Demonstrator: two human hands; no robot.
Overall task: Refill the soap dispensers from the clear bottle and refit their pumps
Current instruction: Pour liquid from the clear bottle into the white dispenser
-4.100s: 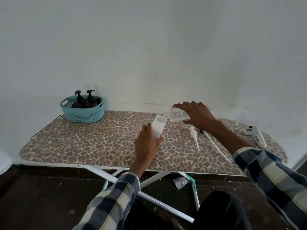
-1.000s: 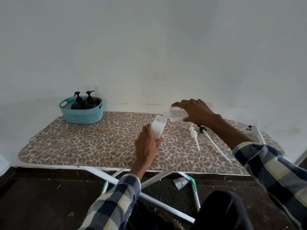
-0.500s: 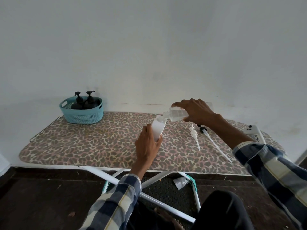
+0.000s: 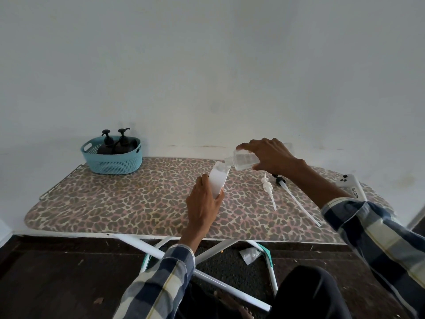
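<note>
Your left hand (image 4: 204,203) has its fingers wrapped round the lower half of the white dispenser (image 4: 218,180), centre of the frame, and you've got it leaning up and to the right so its open mouth meets the pour. Your right hand (image 4: 270,157) grips the clear bottle (image 4: 242,159) from above, fingers curled over its body, thumb underneath, tipped nearly flat with the neck pointing left and just touching the dispenser's rim. That closeness looks deliberate: mouth to mouth, there is little room for soap to spill onto the leopard-print ironing board (image 4: 128,203). Whether liquid is actually running right now is too fine to tell. Just right of centre, the white pump (image 4: 268,186) and the black-collared pump (image 4: 281,181) lie side by side on the board with their long tubes trailing toward the lower right, set close by, I'd judge, so you can grab one the moment this fill is done. At upper left, the teal basket (image 4: 115,162) holds two dark dispensers (image 4: 116,145) with pumps on. A white controller (image 4: 350,184) sits at the board's right edge, well apart from the work.
</note>
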